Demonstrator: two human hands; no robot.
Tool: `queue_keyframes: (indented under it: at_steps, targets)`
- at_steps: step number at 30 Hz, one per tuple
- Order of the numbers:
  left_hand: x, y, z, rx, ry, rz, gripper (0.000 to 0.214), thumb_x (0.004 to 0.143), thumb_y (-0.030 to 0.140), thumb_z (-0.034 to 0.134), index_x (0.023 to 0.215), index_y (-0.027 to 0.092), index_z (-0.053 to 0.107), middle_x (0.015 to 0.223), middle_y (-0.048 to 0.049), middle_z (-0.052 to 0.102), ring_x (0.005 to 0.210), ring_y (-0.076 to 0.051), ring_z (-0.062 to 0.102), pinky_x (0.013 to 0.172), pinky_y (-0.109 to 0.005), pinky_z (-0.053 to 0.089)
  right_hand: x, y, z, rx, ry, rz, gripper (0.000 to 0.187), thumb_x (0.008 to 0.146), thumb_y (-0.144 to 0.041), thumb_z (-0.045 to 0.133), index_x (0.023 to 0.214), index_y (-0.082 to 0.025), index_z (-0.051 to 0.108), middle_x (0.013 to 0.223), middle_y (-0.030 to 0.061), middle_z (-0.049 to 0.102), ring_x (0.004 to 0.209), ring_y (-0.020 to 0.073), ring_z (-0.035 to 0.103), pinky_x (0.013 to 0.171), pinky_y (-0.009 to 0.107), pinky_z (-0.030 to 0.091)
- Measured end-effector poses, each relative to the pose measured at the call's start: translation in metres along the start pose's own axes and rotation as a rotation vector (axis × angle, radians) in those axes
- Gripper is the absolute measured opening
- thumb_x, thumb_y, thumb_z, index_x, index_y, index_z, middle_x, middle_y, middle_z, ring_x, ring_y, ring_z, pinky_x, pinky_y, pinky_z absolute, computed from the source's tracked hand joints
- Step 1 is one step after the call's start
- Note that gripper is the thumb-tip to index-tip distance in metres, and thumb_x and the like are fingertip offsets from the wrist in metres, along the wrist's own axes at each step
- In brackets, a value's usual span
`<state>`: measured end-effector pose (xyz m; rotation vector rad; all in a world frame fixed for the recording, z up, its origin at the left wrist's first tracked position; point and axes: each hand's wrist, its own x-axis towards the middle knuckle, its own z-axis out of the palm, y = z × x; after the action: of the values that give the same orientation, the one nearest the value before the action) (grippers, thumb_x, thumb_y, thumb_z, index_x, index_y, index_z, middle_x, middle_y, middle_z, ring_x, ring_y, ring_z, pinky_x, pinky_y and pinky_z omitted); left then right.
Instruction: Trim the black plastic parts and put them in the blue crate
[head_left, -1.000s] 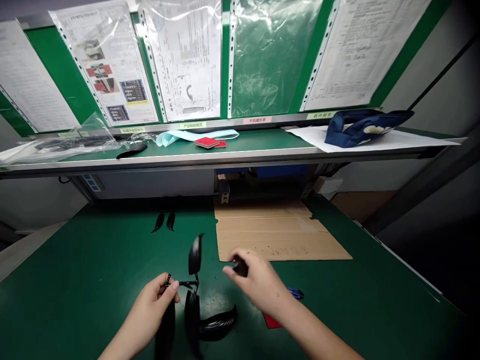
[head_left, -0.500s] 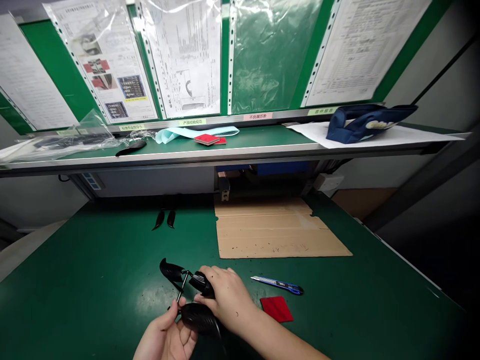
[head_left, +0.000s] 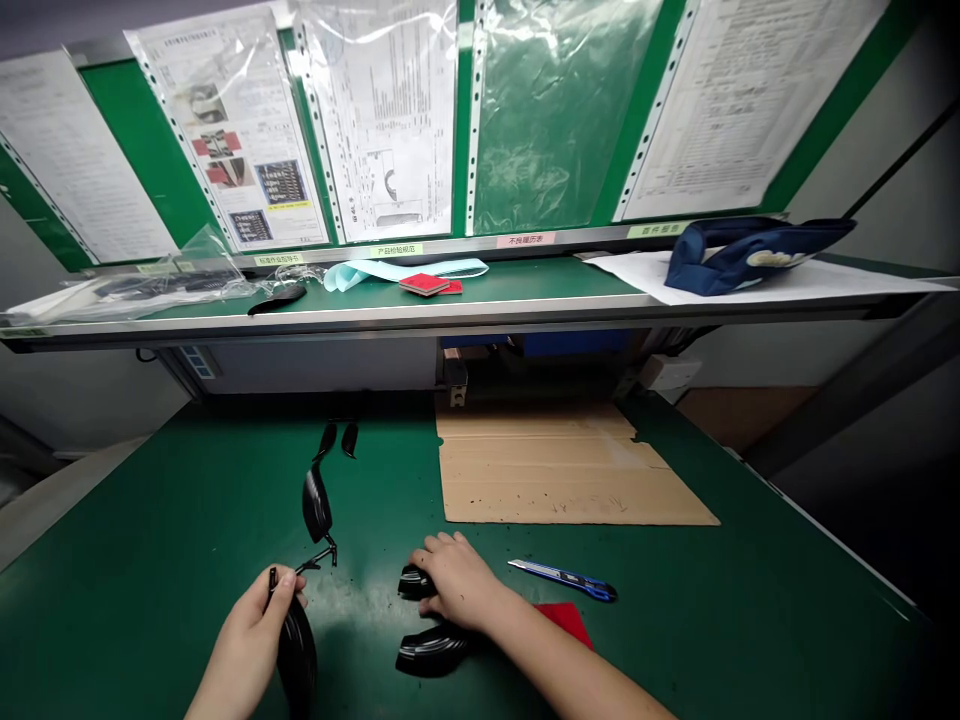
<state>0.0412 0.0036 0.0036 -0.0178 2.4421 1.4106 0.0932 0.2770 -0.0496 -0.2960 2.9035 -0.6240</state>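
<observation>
My left hand (head_left: 251, 630) is closed, pinching a thin black plastic sprue (head_left: 322, 556). One glossy, curved black part (head_left: 316, 505) sits at the sprue's far end, and another ribbed black part (head_left: 298, 650) hangs by the fingers. To the right, my right hand (head_left: 461, 585) is closed with fingers and thumb around a short curved black piece (head_left: 415, 582), partly hidden by the fingers. A second curved black piece (head_left: 431, 650) is just below that hand, its right end hidden under the wrist.
A blue utility knife (head_left: 566, 578) with its blade out lies right of my right hand, near a red pad (head_left: 568, 622) partly covered by the forearm. Flat cardboard (head_left: 555, 470) lies behind. Two small black parts (head_left: 349, 440) rest farther back, below a shelf edge (head_left: 360, 335).
The hands have moved apart. My left hand went left with the sprue and two parts, while two curved pieces stayed at my right hand, now separate from the sprue.
</observation>
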Motion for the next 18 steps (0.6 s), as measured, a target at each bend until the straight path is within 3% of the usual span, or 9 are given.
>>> queue_keyframes:
  at_steps: [4,7,9,11,14,17,18]
  targets:
    - [-0.008,-0.002,0.015,0.005,-0.152,-0.04,0.052,0.077,0.071,0.044,0.074,0.021,0.059,0.066,-0.0009,0.059,0.056,-0.019,0.048,0.055,-0.027,0.033,-0.008,0.001,-0.009,0.029,0.108,0.033,0.073,0.06,-0.049,0.083,0.124,-0.029,0.055,0.112,0.0052,0.059,0.106,0.0257,0.053,0.092,0.037,0.04]
    - [-0.016,0.008,0.028,0.099,-0.264,-0.025,0.053,0.083,0.067,0.038,0.07,0.019,0.057,0.06,0.0003,0.054,0.053,-0.017,0.041,0.055,-0.027,0.027,-0.017,-0.011,-0.025,0.021,0.226,0.036,0.074,0.07,-0.043,0.078,0.134,-0.03,0.043,0.136,0.0073,0.044,0.126,0.0268,0.037,0.106,0.04,0.028]
    - [-0.023,0.02,0.034,0.139,-0.359,0.001,0.051,0.086,0.064,0.036,0.071,0.019,0.056,0.059,-0.0002,0.055,0.053,-0.017,0.042,0.055,-0.028,0.027,-0.022,-0.023,-0.031,-0.037,0.247,-0.064,0.069,0.072,-0.033,0.076,0.133,-0.031,0.043,0.142,0.0075,0.039,0.132,0.0292,0.029,0.11,0.046,0.018]
    - [-0.029,0.032,0.036,0.173,-0.484,0.058,0.046,0.087,0.06,0.037,0.069,0.021,0.053,0.059,-0.0001,0.054,0.055,-0.018,0.043,0.056,-0.028,0.027,-0.027,-0.033,-0.031,-0.12,0.195,-0.212,0.049,0.075,-0.023,0.069,0.121,-0.027,0.054,0.129,0.0083,0.052,0.125,0.0291,0.039,0.108,0.048,0.019]
    - [-0.037,0.048,0.033,0.237,-0.623,0.242,0.04,0.086,0.053,0.047,0.061,0.022,0.048,0.06,0.0009,0.05,0.056,-0.017,0.04,0.055,-0.029,0.024,-0.036,-0.044,-0.022,-0.127,0.03,-0.366,0.014,0.074,-0.02,0.062,0.088,-0.022,0.063,0.088,0.0027,0.066,0.09,0.0212,0.058,0.092,0.038,0.036]
    - [-0.04,0.055,0.029,0.223,-0.656,0.349,0.036,0.082,0.05,0.057,0.059,0.023,0.05,0.063,0.0003,0.052,0.06,-0.018,0.04,0.055,-0.029,0.024,-0.042,-0.048,-0.017,0.078,-0.146,-0.488,0.009,0.072,-0.021,0.063,0.08,-0.024,0.062,0.077,-0.0059,0.067,0.071,0.0119,0.06,0.068,0.023,0.038]
    - [-0.04,0.055,0.029,0.199,-0.647,0.339,0.035,0.08,0.05,0.059,0.059,0.023,0.051,0.064,-0.0001,0.054,0.061,-0.018,0.042,0.056,-0.029,0.026,-0.042,-0.047,-0.017,0.129,-0.16,-0.466,0.01,0.07,-0.02,0.065,0.078,-0.025,0.062,0.076,-0.0077,0.068,0.069,0.0106,0.06,0.064,0.021,0.037]
